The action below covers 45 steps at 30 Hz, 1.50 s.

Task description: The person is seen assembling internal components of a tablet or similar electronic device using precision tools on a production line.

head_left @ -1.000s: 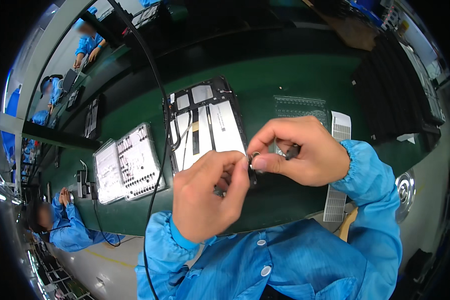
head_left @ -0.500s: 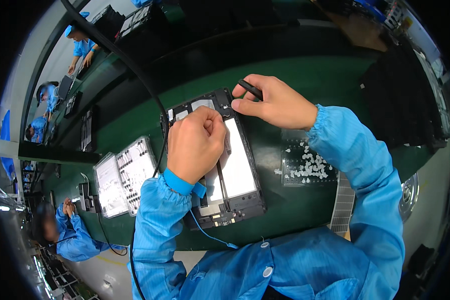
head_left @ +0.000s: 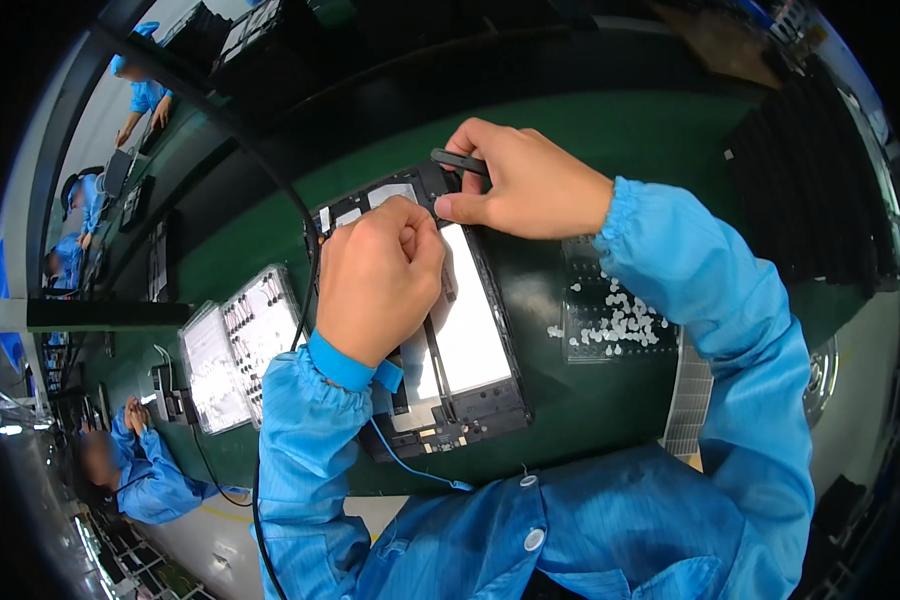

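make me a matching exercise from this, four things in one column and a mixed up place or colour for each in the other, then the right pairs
Things
1. wristband
2. small white pieces
3. left hand
4. black tool

Places and colours
A. over the opened device
B. held in the right hand
C. blue
D. scattered on a tray to the right of the device

Right pairs
1-C, 2-D, 3-A, 4-B
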### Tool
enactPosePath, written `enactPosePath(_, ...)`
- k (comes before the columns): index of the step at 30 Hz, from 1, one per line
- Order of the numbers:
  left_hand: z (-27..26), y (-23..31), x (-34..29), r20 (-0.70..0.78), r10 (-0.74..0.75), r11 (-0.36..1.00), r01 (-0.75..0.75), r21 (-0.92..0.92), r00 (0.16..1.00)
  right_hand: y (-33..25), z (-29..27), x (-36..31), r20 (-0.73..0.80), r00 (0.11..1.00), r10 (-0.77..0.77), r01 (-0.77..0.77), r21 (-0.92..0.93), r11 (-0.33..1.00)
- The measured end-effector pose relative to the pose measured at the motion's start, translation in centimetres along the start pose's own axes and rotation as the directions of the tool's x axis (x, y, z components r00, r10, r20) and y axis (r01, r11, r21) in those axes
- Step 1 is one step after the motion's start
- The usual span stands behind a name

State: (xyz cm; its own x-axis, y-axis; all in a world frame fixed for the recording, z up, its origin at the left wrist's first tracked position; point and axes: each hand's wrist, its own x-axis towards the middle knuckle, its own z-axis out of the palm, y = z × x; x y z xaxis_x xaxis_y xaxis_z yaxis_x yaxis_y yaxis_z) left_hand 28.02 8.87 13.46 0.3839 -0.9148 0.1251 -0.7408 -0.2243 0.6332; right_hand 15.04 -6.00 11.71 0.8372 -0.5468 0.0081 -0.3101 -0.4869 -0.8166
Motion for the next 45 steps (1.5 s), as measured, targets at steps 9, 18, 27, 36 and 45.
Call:
enactPosePath(9,-1.2,0.2,0.6,0.06,0.139,0.984,-0.145,0.105,0.988,-2.1,-2.6,5.0,0.319,0.947,0.019,0.087,-0.314,0.945)
enactPosePath(18,-1.2,0.5,0.9,0.132,0.058,0.989,-0.075,0.13,0.99,-6.7,-3.4,5.9,0.468,0.88,0.082,0.238,-0.583,0.777)
enactPosePath(27,-1.4,0.1,1.3,0.073,-0.021,0.998,0.017,0.058,0.997,-5.2,-4.6,3.1,0.388,0.919,0.069,0.105,-0.409,0.907)
enactPosePath(36,-0.8,-0.7,2.3,0.07,-0.065,0.998,0.065,0.011,0.995,0.1,-1.8,4.3,0.295,0.939,-0.176,0.26,-0.275,0.926)
enactPosePath(45,-0.7,-0.4,2.5,0.054,-0.027,0.999,0.025,0.038,0.998,-3.2,-1.9,4.4,0.299,0.954,0.001,0.139,-0.446,0.884)
